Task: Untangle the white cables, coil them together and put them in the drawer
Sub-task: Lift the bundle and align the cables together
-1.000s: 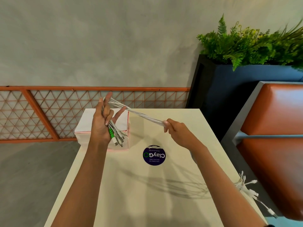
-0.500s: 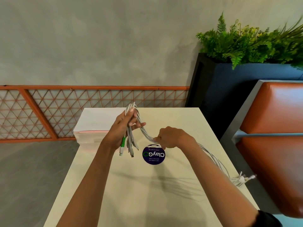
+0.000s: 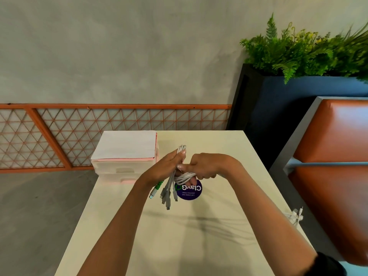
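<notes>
Above the round purple sticker point(image 3: 188, 191), the white cables point(image 3: 184, 177) are gathered into a bundle held off the table point(image 3: 219, 226). Left hand point(image 3: 168, 168) clasps the bundle upright, loop tops showing past its fingertips and connector ends, one green-collared, hanging below the palm. Right hand point(image 3: 203, 166), fist closed, draws a band of strands crosswise around the bundle. The cables look light, limp and smooth, so loops would likely spring loose unless pinched at the wrap; the wrapped waist seems the safest hold, not the dangling plugs. Free tail ends point(image 3: 296, 216) hang off the table edge to the right of the sticker, apparently the same cables, though an arm hides the run. Behind and left of the sticker stands the drawer unit point(image 3: 125, 168), drawer shut, with bare tabletop between for approach.
</notes>
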A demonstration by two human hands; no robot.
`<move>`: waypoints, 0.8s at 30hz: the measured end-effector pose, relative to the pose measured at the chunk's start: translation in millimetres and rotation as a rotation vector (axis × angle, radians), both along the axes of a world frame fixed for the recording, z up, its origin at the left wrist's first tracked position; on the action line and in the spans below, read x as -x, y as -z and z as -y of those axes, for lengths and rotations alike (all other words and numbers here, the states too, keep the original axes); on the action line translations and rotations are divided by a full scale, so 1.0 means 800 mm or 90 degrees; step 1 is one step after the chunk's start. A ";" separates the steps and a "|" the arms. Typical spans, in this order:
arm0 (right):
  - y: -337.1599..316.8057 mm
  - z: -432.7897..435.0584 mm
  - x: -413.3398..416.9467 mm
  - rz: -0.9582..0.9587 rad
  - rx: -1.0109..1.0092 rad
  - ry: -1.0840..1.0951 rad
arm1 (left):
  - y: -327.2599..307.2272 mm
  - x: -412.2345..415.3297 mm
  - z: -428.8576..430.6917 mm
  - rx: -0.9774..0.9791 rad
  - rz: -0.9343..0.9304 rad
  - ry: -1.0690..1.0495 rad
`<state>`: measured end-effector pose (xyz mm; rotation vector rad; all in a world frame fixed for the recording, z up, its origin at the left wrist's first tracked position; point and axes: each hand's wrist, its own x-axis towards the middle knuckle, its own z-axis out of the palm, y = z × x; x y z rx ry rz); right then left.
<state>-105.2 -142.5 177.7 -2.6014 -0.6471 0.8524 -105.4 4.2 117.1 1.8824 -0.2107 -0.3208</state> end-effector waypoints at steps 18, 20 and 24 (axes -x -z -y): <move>0.031 0.063 -0.031 0.179 -0.270 0.040 | 0.018 -0.006 -0.022 0.414 -0.161 0.079; 0.025 0.052 -0.032 0.227 -0.253 0.039 | 0.016 -0.003 -0.023 0.429 -0.196 0.109; 0.004 0.036 -0.040 0.227 -0.209 0.002 | 0.013 0.006 -0.030 0.512 -0.239 0.158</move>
